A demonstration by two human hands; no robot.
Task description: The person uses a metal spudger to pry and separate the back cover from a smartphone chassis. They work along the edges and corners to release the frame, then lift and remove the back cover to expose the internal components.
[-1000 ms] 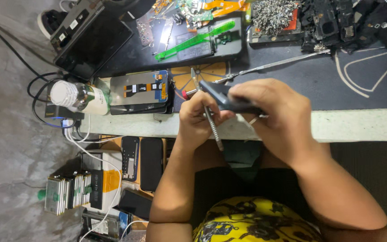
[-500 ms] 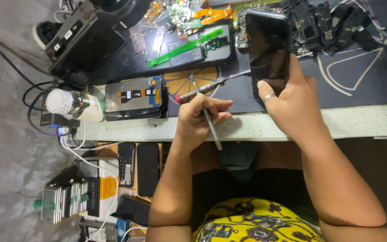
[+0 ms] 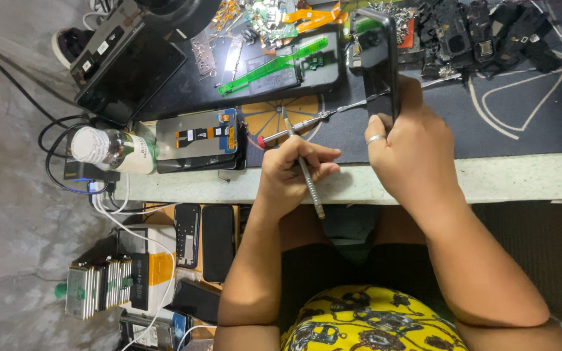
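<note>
My right hand (image 3: pixel 411 153) grips a black smartphone (image 3: pixel 377 62) and holds it upright above the dark work mat (image 3: pixel 521 130), screen side turned left. A ring sits on one finger. My left hand (image 3: pixel 291 172) rests at the bench's front edge and pinches a thin metal screwdriver (image 3: pixel 304 166) like a pen, tip up, handle toward me. A second screwdriver with a red tip (image 3: pixel 307 123) lies on the mat between both hands.
A loose phone display with flex cables (image 3: pixel 196 138) lies left of my left hand, beside a white bottle (image 3: pixel 108 149). A green plastic tool (image 3: pixel 274 65), circuit boards and black phone parts (image 3: pixel 482 32) crowd the far bench. A tablet (image 3: pixel 125 65) leans far left. Phones and batteries (image 3: pixel 105 286) sit below.
My right hand carried the phone from near my left hand, up and away over the mat, and stood it more upright. My left hand stayed at the bench edge with the screwdriver.
</note>
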